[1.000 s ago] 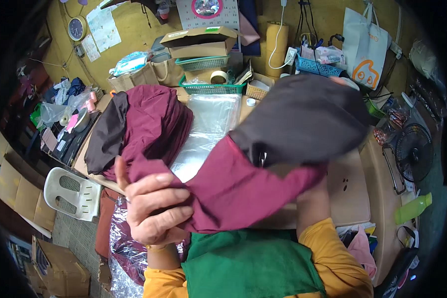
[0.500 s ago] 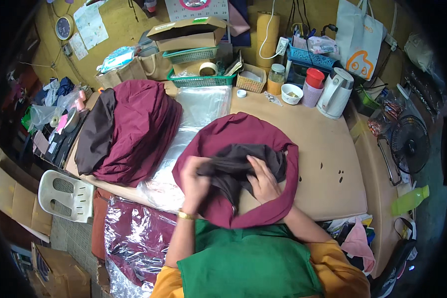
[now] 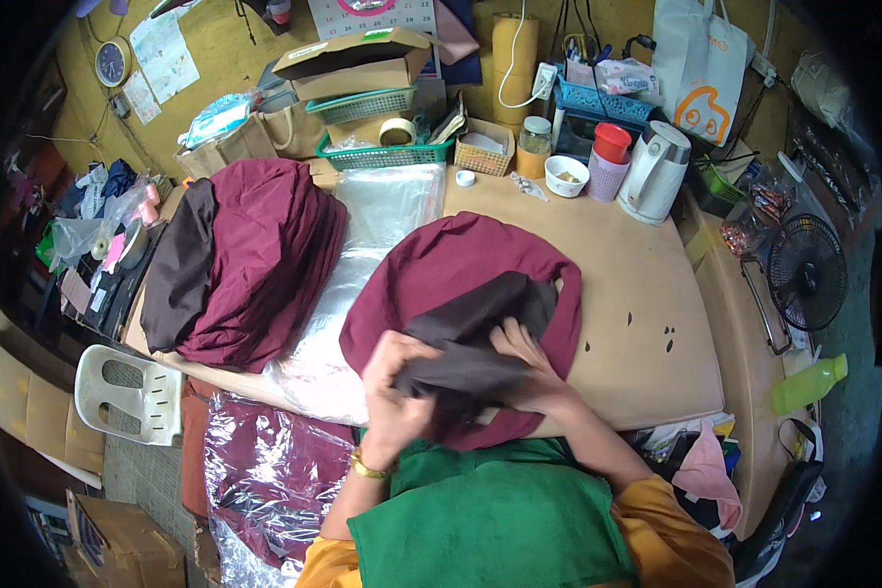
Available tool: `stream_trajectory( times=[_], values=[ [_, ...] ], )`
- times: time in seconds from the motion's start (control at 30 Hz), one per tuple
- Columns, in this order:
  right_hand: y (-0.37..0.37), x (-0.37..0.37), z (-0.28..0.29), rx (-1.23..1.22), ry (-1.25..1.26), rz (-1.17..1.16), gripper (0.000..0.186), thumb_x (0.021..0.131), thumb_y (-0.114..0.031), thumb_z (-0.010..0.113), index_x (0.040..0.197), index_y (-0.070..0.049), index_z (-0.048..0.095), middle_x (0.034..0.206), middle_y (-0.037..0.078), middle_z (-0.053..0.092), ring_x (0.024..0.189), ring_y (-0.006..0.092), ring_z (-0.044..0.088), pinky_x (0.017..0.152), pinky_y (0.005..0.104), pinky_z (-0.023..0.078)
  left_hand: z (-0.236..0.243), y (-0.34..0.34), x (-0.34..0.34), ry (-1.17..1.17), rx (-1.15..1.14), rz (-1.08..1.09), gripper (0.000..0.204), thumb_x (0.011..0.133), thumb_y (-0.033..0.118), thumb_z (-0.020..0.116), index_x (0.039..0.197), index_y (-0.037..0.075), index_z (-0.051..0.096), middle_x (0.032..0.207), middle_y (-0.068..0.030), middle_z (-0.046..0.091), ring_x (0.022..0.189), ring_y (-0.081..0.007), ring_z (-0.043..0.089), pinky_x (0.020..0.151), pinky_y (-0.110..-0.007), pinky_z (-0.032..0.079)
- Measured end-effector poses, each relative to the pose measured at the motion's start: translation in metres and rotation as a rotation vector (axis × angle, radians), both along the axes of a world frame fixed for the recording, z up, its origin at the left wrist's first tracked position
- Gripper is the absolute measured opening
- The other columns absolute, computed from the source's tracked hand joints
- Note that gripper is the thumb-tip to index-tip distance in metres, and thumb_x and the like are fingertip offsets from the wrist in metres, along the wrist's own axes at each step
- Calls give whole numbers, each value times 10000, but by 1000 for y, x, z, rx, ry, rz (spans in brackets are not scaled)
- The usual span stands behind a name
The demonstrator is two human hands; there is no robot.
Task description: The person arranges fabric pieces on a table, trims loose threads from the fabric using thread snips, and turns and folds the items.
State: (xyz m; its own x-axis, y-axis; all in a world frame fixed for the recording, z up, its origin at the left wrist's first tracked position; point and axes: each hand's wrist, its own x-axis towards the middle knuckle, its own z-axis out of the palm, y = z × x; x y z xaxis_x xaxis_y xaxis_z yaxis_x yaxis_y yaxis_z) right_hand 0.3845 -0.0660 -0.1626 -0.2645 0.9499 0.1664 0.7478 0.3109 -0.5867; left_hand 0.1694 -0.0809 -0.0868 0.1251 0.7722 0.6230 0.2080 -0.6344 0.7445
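A maroon cloth piece (image 3: 431,250) lies in a rough ring at the table's middle, with dark brown cloth (image 3: 475,314) bunched inside it. My left hand (image 3: 394,387), a gold bracelet at its wrist, is closed on the left edge of the dark cloth and lifts a fold of it. My right hand (image 3: 527,370) lies against the right side of that cloth, its palm and some fingers partly covered by it. To the left is a tall heap of maroon and dark cloth (image 3: 265,255). Between them runs a stack of clear plastic sheets (image 3: 377,211).
Along the back stand green baskets (image 3: 387,154), a cardboard box (image 3: 353,67), a glass jar (image 3: 535,147), a white bowl (image 3: 566,176), a cup with red lid (image 3: 610,162) and a white kettle (image 3: 657,176). Plastic-wrapped maroon cloth (image 3: 274,480) and a white chair (image 3: 127,392) are at lower left.
My left hand has moved down slightly, drawing the dark cloth up and over toward me. That cloth now covers part of my right hand and the ring's near side. The view has shifted slightly.
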Motion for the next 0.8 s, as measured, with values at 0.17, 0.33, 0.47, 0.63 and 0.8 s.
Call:
stream_trajectory(
  times=[0.17, 0.33, 0.47, 0.63, 0.8],
  values=[
    [17, 25, 8, 262, -101, -387, 238, 731, -1, 656, 963, -18, 606, 1057, 124, 600, 1026, 333, 585, 838, 436, 484, -19, -4, -34, -467, -227, 252, 265, 805, -85, 658, 1062, -47, 608, 1032, -95, 664, 981, -168, 625, 903, -313, 478],
    [-38, -13, 81, -270, 1257, -6, 311, 787, 68, 604, 1084, -23, 599, 1077, 22, 643, 1041, 169, 599, 1004, 326, 429, -13, -19, -5, 99, 23, 47, 349, 676, -2, 654, 1008, -1, 547, 927, -167, 583, 862, -331, 606, 774, -405, 497],
    [-50, 8, 52, -111, 484, 174, 412, 757, -89, 784, 1127, 18, 638, 1109, 63, 659, 1015, 190, 605, 921, 374, 484, -8, -22, 17, 419, -246, -753, 403, 769, -2, 612, 1166, -38, 550, 1151, -219, 583, 1027, -369, 618, 872, -406, 525],
    [-72, 16, 5, -191, 847, -250, 432, 740, -111, 831, 1095, 41, 636, 972, 57, 683, 893, 136, 622, 834, 316, 511, -11, 28, 14, 156, -683, -236, 250, 806, -92, 478, 1010, -8, 594, 1076, -142, 631, 830, -240, 685, 630, -358, 550],
    [-62, 28, 5, -368, 687, -44, 474, 739, -88, 826, 1146, 37, 618, 992, 69, 694, 946, 128, 620, 894, 313, 500, -80, 28, 59, 660, -209, -15, 351, 803, 128, 693, 1064, 27, 481, 1035, -208, 511, 935, -415, 588, 756, -496, 515]
  ],
)
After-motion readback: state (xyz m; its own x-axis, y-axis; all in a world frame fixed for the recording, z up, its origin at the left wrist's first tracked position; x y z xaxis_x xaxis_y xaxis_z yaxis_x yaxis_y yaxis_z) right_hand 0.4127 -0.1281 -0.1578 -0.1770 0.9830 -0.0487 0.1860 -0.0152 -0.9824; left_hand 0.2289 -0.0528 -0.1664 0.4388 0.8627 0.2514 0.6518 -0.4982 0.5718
